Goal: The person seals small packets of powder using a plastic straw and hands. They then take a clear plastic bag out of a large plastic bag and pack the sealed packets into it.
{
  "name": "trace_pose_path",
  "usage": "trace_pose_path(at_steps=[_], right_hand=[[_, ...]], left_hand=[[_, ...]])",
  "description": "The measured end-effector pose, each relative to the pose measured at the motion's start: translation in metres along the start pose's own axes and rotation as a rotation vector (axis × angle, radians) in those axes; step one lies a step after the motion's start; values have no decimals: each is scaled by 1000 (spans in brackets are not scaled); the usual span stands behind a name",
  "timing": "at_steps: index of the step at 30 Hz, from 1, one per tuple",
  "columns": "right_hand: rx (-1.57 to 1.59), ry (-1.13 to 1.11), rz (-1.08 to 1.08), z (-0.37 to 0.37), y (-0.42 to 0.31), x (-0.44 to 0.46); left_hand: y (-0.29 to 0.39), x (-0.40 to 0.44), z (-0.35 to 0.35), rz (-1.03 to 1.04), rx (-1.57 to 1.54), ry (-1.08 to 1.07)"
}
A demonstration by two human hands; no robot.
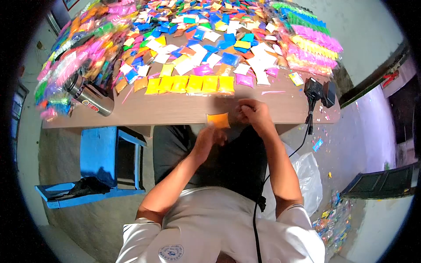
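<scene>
An orange packet (219, 120) is held by its lower edge in my left hand (210, 138), just over the table's front edge. The left fingers are slightly blurred. To its right, my right hand (254, 115) is closed with the fingertips pinched together; whatever is in them, if anything, is hidden. Beyond both hands lies a side-by-side row of yellow-orange packets (195, 83) on the brown table (166, 107). A magenta packet (244, 79) sits at the right end of that row.
A heap of colourful packets (230, 58) covers the table's far part, flanked by bagged bundles (309, 37). A steel flask (94, 98) stands left. A black adapter with cable (313, 90) sits right. A blue chair (98, 153) is at lower left.
</scene>
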State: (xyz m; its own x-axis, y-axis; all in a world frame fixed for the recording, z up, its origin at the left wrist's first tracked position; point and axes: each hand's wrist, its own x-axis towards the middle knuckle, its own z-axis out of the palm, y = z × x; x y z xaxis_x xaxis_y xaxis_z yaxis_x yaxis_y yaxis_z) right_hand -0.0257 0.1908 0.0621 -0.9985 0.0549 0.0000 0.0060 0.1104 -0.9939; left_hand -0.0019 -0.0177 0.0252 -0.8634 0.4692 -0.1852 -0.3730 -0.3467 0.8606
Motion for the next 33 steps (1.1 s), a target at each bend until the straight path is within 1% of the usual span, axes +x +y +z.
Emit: trace_pose_path(at_steps=[1,3,4,6,7,9,10,12,13,15,16,17,18,19,21,23,25,27,28,30,33], right_hand=[[-1,-2,2,4,-15,-7],[-214,-11,97,10,-40,-25],[-214,-12,99,16,-35,-29],[-369,-121,-15,29,-22,-32],[-371,-120,-16,34,-20,-32],[-463,-32,-154,41,-18,-32],[-464,-35,-156,41,-16,-30],[-324,-79,-156,41,-14,-28],[-326,-80,-154,41,-16,-29],[-282,-79,-128,40,-21,-32],[-285,-80,-127,41,-21,-32],[-352,-62,-117,43,-21,-32],[-419,-45,-108,44,-20,-32],[-419,-45,-108,45,-16,-31],[-476,-28,-157,46,-6,-28],[-421,-13,-168,45,-4,-30],[-369,3,-179,45,-6,-33],[-279,-24,-130,45,-10,-35],[-279,-25,-130,46,-10,-35],[-420,-16,-98,47,-10,-33],[-338,23,-131,47,-5,-34]], left_hand=[[-1,-1,-1,16,10,-3],[-2,-2,-3,22,19,-4],[-3,-2,-4,30,29,-9],[-6,-1,-1,33,34,2],[-7,0,0,39,39,13],[-14,5,-3,12,35,36],[-16,7,-5,-14,31,60],[-19,6,-5,-23,33,89],[-19,5,-3,-38,34,116],[-21,5,-3,-25,27,94],[-21,6,-3,-10,24,72],[-22,6,-1,-10,22,72],[-19,6,4,-44,8,136],[-18,6,8,-79,-6,199],[-17,7,9,-117,34,197],[-19,6,7,-156,74,197],[-23,4,5,-23,47,74],[-20,4,8,-28,36,90],[-18,3,10,-35,27,107],[-21,5,8,-58,5,107],[-18,-1,12,-72,-5,85]])
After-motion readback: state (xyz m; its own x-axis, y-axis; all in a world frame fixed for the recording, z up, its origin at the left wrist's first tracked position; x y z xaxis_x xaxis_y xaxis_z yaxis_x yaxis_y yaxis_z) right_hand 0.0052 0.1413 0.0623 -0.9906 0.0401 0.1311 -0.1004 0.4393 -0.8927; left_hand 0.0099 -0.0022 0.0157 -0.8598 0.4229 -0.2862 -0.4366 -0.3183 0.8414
